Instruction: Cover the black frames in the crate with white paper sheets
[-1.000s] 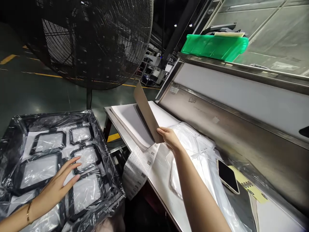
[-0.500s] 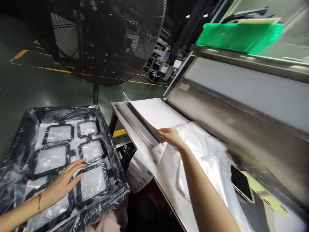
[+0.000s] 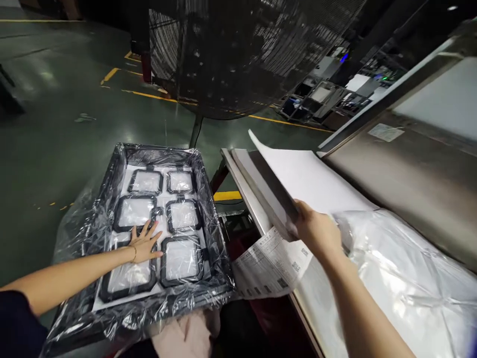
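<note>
My left hand (image 3: 144, 244) lies with fingers spread on the contents of a black bin (image 3: 208, 196) lined with clear plastic film. Several black rounded frames (image 3: 182, 261) with pale centres sit in rows there on a white sheet (image 3: 102, 302). At the bench, my right hand (image 3: 316, 229) grips the near edge of a large white sheet (image 3: 309, 171), whose left edge is lifted and curls up at the far corner. Beneath that hand, a printed paper (image 3: 274, 266) with barcodes hangs over the bench edge.
Clear plastic bags (image 3: 402, 268) are piled on the metal bench (image 3: 244, 181) at the right. A large fan (image 3: 231, 59) stands beyond the bin. Racks (image 3: 316, 99) with equipment are further back, and yellow lines mark the green floor (image 3: 55, 134).
The view has swung left. My left hand has gone from hovering over the frames to lying spread on them. My right hand has lifted the white sheet's edge higher.
</note>
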A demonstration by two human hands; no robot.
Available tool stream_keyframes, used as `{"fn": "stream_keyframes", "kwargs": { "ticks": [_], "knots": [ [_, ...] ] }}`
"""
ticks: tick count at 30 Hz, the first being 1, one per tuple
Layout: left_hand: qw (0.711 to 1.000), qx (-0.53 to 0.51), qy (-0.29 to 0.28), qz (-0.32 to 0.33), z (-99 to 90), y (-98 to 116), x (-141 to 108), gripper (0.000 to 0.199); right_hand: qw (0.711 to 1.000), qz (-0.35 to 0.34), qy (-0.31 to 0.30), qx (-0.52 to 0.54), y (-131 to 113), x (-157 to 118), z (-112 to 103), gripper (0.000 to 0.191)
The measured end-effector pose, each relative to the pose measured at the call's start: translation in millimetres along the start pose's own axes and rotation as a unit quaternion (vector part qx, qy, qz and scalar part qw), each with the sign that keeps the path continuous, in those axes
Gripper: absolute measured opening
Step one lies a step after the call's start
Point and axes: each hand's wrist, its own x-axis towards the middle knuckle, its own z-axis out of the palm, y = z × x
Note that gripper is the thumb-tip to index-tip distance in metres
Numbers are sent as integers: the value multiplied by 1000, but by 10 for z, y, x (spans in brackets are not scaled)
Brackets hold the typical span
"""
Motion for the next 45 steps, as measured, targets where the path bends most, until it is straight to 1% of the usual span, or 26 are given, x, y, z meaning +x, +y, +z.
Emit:
{"fn": "stream_keyframes", "kwargs": {
  "ticks": [3,5,8,10,12,13,15,16,19,20,21,22,24,26,27,29,31,33,34,35,36,38,40,41,43,45],
  "knots": [
    [999,-17,-16,-21,-43,42,4,59,999,-36,39,11,15,-81,-23,39],
    [999,-28,-6,-43,-135,88,19,55,996,-68,51,25,-7,-129,-27,40],
    [997,-38,43,-57,-362,94,69,51,990,-118,64,45,-82,-194,-17,41],
    [994,-46,84,-45,-543,58,92,49,985,-146,77,58,-151,-249,-5,42],
    [990,-59,128,-4,-717,39,61,45,979,-172,89,67,-231,-320,14,45],
    [986,-69,151,32,-800,56,13,42,975,-188,95,71,-272,-362,27,46],
    [968,-88,196,131,-970,164,-156,31,965,-227,109,76,-351,-455,65,45],
    [953,-95,219,187,-1063,252,-267,28,957,-254,119,76,-388,-503,91,45],
    [891,-104,267,351,-1396,576,-591,20,927,-342,140,65,-484,-627,187,51],
    [861,-102,287,407,-1522,673,-659,19,917,-368,142,58,-515,-656,220,52],
    [819,-71,334,461,-1650,751,-694,20,908,-390,143,53,-548,-679,252,53],
    [799,-47,364,476,-1773,807,-694,19,901,-407,141,49,-583,-696,281,52],
    [795,-7,412,445,-1981,862,-599,19,888,-438,138,41,-666,-721,332,48],
    [823,45,412,388,-2108,873,-420,18,875,-465,127,36,-765,-743,378,45],
    [839,73,397,365,-2135,875,-318,20,869,-480,116,35,-818,-754,403,44],
    [867,115,349,336,-2120,885,-117,28,853,-516,65,47,-924,-771,459,44],
    [890,127,293,325,-2011,883,68,43,830,-550,-23,89,-1019,-770,530,42],
    [920,115,213,309,-1813,831,239,55,811,-562,-100,132,-1093,-737,616,39],
    [935,108,166,295,-1683,775,321,60,807,-558,-122,149,-1122,-710,665,38],
    [953,93,110,267,-1537,699,397,64,809,-549,-134,160,-1147,-676,715,37],
    [963,84,78,243,-1381,604,469,68,814,-538,-139,169,-1169,-640,767,37],
    [974,75,28,212,-1062,384,584,69,822,-514,-148,197,-1198,-570,869,37],
    [981,66,-13,180,-782,171,658,67,833,-480,-148,230,-1194,-524,958,33],
    [983,63,-25,169,-671,84,679,68,844,-453,-141,249,-1172,-517,995,31],
    [985,60,-38,159,-513,-35,702,68,871,-378,-111,294,-1087,-546,1051,28],
    [985,59,-40,155,-429,-77,711,68,891,-298,-70,334,-971,-638,1092,26]
  ]
}}
